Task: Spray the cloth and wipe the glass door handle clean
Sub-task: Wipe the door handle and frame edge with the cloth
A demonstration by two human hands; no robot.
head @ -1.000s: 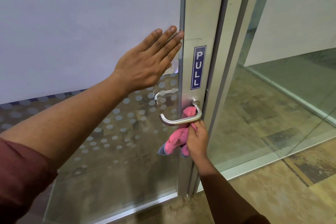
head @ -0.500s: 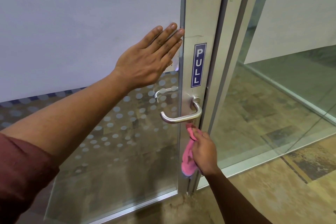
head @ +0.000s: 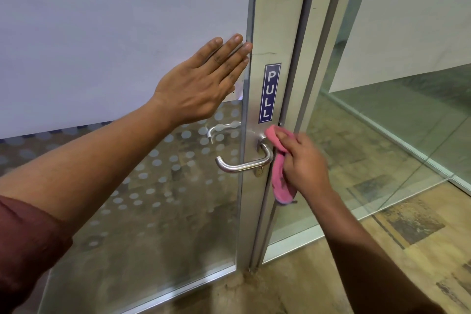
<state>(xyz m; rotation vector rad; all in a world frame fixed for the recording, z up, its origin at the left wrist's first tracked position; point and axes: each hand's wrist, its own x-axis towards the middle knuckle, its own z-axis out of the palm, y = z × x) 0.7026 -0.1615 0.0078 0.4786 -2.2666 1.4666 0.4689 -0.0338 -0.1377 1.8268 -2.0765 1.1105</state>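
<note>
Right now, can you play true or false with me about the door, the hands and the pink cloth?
1. The left hand lies flat and open on the glass door. True.
2. The right hand holds a blue sponge. False: it holds a pink cloth.
3. The blue sign on the door frame says PUSH. False: it says PULL.
4. The cloth is up by the bend of the metal handle, on its right side. True.
5. The left hand's fingers are wrapped around the handle. False: they are spread on the glass above it, apart from the handle.
</note>
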